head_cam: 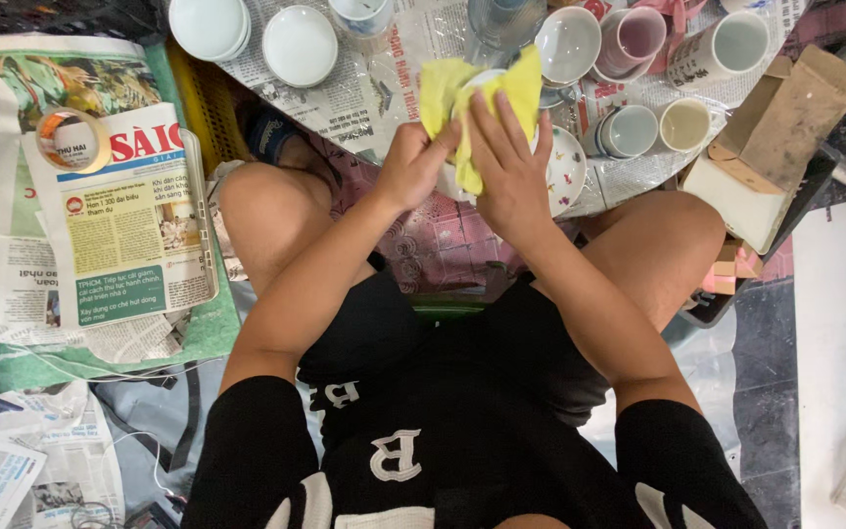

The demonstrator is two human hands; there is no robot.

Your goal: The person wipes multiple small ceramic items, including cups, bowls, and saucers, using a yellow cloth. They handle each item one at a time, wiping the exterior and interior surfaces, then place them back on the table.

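Note:
I sit with my knees apart and hold a white ceramic piece (483, 82) in front of me. A yellow cloth (443, 86) is wrapped around it and covers most of it. My left hand (411, 167) grips the piece and cloth from the left. My right hand (508, 165) presses the cloth against it, fingers spread upward. Just beyond my right hand lies a white saucer with small coloured dots (568, 167).
Several white cups (631, 130) and bowls (300, 45) stand on newspaper ahead. A tape roll (72, 140) rests on stacked newspapers (134, 220) at left. An open cardboard box (774, 137) sits at right, with a yellow crate (203, 108) past my left knee.

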